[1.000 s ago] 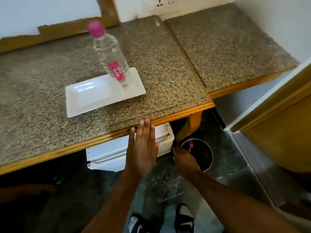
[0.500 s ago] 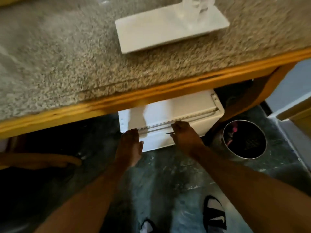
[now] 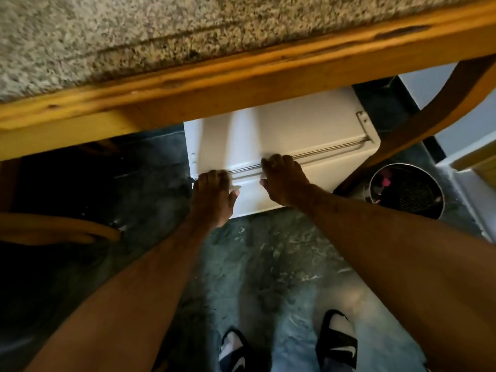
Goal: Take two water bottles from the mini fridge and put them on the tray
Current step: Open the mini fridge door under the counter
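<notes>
The white mini fridge point(image 3: 290, 130) stands under the counter, seen from above, with its door point(image 3: 316, 181) facing me and shut. My left hand point(image 3: 213, 194) curls its fingers over the door's top edge at the left corner. My right hand point(image 3: 285, 181) grips the same top edge near the middle, fingers hooked into the seam with the metal strip point(image 3: 330, 149). The tray and the water bottle on it are out of view, and no bottle shows anywhere.
The granite counter point(image 3: 134, 36) with its wooden edge point(image 3: 214, 84) overhangs the fridge. A curved wooden leg point(image 3: 429, 116) and a round metal bin point(image 3: 406, 190) are at the right. A wooden chair arm point(image 3: 53, 229) is at the left. My slippered feet point(image 3: 336, 336) stand on dark stone floor.
My view has dropped from the countertop to the fridge, so the tray and bottle have left the frame. Both hands moved from the counter edge down onto the top edge of the fridge door.
</notes>
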Motion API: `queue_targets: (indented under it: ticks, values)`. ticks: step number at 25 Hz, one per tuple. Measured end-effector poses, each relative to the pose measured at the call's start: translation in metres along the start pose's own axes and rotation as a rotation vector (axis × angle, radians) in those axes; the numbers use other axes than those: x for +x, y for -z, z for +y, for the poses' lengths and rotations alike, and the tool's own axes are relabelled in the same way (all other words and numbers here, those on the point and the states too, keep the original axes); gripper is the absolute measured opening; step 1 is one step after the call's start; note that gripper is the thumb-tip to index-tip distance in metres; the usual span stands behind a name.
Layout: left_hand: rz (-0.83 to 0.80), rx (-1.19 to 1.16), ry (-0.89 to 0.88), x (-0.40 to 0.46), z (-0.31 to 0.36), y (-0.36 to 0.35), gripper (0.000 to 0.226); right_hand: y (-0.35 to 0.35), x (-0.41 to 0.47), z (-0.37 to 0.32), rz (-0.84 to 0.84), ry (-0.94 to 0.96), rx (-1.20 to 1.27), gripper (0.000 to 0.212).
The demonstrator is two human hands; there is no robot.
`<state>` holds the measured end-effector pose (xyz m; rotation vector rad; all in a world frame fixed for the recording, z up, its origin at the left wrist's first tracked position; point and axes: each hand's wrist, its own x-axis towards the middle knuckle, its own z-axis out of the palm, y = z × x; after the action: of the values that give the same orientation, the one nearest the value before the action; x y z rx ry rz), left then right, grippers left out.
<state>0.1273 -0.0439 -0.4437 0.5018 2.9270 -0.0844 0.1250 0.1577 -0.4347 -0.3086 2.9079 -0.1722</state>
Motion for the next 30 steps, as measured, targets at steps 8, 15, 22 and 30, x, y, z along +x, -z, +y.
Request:
queue_targets:
  ticks: [8, 15, 22, 30]
  values:
    - [-0.026, -0.034, 0.007, 0.001, -0.006, 0.006, 0.041, 0.001, 0.0, -0.007, -0.026, -0.02, -0.138, 0.048]
    - [-0.021, -0.036, -0.001, 0.0, -0.006, 0.001, 0.056, 0.003, 0.001, -0.01, -0.032, -0.052, -0.118, 0.044]
    - [-0.046, -0.012, -0.009, -0.002, -0.006, -0.002, 0.055, 0.001, -0.003, -0.012, -0.015, -0.079, -0.105, 0.039]
    - [-0.1, -0.029, -0.093, -0.059, 0.015, -0.008, 0.068, -0.009, -0.051, -0.017, -0.049, -0.05, -0.099, 0.058]
